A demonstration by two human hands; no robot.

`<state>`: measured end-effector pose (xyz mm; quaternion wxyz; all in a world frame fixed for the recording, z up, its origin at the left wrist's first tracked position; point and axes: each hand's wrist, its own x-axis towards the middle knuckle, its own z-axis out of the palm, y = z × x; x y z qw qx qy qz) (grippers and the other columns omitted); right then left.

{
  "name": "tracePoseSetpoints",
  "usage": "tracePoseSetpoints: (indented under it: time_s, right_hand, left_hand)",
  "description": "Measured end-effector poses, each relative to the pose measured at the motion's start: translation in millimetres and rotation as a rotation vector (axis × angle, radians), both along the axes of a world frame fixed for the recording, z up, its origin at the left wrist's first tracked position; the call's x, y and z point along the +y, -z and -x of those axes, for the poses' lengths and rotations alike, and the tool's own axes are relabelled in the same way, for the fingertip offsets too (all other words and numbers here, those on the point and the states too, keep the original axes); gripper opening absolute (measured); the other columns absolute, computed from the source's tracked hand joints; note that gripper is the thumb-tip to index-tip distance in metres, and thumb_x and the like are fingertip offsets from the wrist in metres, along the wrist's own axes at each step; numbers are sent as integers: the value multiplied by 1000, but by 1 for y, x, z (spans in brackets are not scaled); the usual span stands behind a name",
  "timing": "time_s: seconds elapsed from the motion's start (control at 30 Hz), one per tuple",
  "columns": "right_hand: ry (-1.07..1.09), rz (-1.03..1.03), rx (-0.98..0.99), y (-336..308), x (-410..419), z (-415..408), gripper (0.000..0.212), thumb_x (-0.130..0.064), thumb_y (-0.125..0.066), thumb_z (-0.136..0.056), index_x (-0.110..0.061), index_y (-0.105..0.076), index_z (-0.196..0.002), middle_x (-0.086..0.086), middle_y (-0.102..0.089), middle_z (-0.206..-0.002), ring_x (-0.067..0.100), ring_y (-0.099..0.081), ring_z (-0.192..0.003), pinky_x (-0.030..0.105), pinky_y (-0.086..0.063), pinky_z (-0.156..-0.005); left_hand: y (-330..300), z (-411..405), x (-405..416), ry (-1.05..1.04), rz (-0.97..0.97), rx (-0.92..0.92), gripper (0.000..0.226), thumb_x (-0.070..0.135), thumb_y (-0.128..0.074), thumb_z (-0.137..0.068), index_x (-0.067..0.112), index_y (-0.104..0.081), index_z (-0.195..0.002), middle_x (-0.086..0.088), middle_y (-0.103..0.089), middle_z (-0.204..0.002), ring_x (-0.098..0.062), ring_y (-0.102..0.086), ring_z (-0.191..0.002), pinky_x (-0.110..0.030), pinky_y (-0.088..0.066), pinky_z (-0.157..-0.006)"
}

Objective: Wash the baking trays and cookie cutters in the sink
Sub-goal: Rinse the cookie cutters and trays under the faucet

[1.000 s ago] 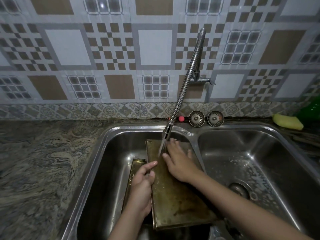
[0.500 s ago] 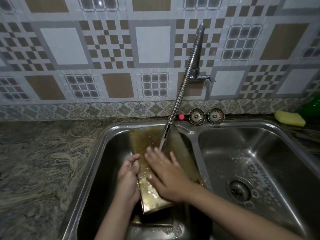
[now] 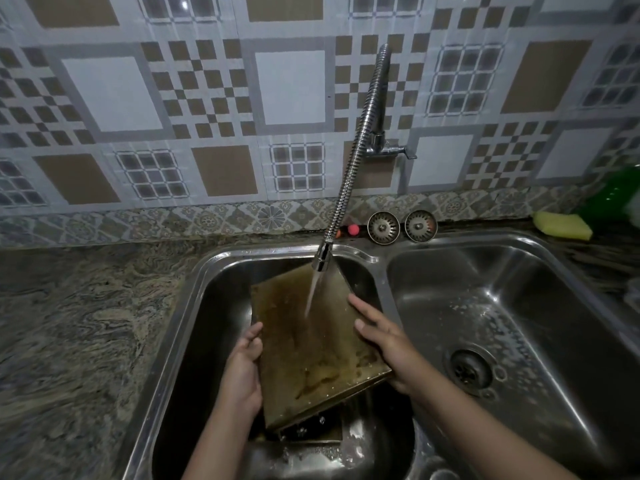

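- Plainly, I saw the baking tray [image 3: 311,344] held tilted over the left basin [image 3: 207,306] of the double sink, its stained brown face turned up, its far edge raised toward the wall and its near edge lower.
- My left hand [image 3: 244,365] gripped the tray's left edge, fingers curled round the rim with the thumb against the side.
- My right hand [image 3: 384,341] held the right edge, thumb lying on the top face and fingers wrapped under, so I could not see the fingertips.
- Water ran from the flexible metal faucet [image 3: 360,147], and the stream [image 3: 313,292] struck the tray's upper half between my two hands.
- Below the tray's near edge a second tray [image 3: 311,434] lay in the bottom of the same basin, mostly hidden.
- The right basin [image 3: 519,323] was wet, with foam flecks around its drain [image 3: 471,370].
- Two round strainers [image 3: 401,226] leaned against the wall behind the sink, with a small red ball [image 3: 353,230] just beside them.
- A yellow sponge [image 3: 562,226] lay on the tabletop [image 3: 79,323] at the far right, near a green object [image 3: 613,195] I could not identify.
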<state>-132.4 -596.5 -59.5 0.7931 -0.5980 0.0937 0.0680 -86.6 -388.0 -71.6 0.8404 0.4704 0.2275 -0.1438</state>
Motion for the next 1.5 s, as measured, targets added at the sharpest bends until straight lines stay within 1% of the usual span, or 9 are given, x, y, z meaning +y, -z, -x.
tracePoseSetpoints:
  time_s: [0.13,0.3,0.4,0.5,0.73,0.9,1.07,1.33,1.5]
  right_hand:
    - [148,-162,42,-7,-5,4,41,-2,-48,-93,-15,-55,-130,7,-71,-109,20,-68,-92,27,-57,-73]
    - [355,40,-120,-51,-53,18,43,1,-49,-92,-20,-56,-129,1,-71,-108,13,-69,-88,27,-57,-79]
    - [441,303,-162,-76,-98,30,46,-3,-50,-93,-34,-56,-126,0,-67,-115,15,-67,-97,20,-57,-73]
    - [434,663,-126,-73,-136,33,48,-7,-53,-94,-40,-52,-128,-5,-58,-124,11,-59,-107,19,-50,-81]
    - [38,1422,203,17,-166,33,48,-16,-59,-87,-22,-51,-135,13,-65,-118,27,-61,-104,22,-40,-80]
    - [-122,1569,283,72,-166,40,55,-23,-51,-90,-28,-37,-143,2,-51,-140,23,-56,-118,32,-48,-91]
    - [-217,1472,309,95,-166,34,59,-32,-51,-94,-33,-27,-148,0,-8,-160,28,-46,-128,37,-48,-96]
    - [268,1158,-369,18,-67,14,39,-22,-55,-91,-14,-58,-129,6,-53,-137,17,-46,-129,28,-33,-106]
    - [-354,1242,-464,-14,15,3,56,-31,-46,-95,-17,-30,-148,1,-24,-157,15,-20,-145,31,-15,-118]
  left_hand:
    - [10,1,-3,130,-152,24,27,11,-35,-100,19,-60,-109,-11,-64,-105,-23,-61,-89,-38,-49,-68]
    - [36,0,11,402,-758,120,28,19,-51,-94,20,-52,-122,-10,-58,-114,-27,-58,-98,-38,-50,-77]
    - [51,-2,20,571,-957,209,29,24,-58,-88,16,-55,-115,-13,-57,-112,-28,-57,-98,-41,-50,-86]
    - [49,-1,15,615,-1084,131,8,19,-58,-89,14,-57,-82,-7,-59,-83,-20,-54,-75,-30,-44,-69]
    - [40,-9,12,708,-1355,-19,10,18,-62,-87,16,-54,-82,-5,-60,-87,-19,-57,-79,-29,-42,-62]
    - [46,-14,10,637,-1246,-111,17,10,-55,-89,19,-57,-103,0,-59,-100,-15,-54,-89,-27,-40,-70]
    - [40,-7,-2,526,-1187,-251,22,11,-44,-94,25,-56,-107,2,-59,-94,-19,-60,-85,-36,-52,-76]
    - [15,3,-7,295,-846,-217,23,10,-43,-97,22,-61,-105,2,-58,-102,-19,-60,-96,-45,-54,-85]
    - [-1,13,-18,182,-543,-96,27,10,-40,-99,24,-62,-105,4,-58,-102,-17,-58,-94,-33,-51,-70]
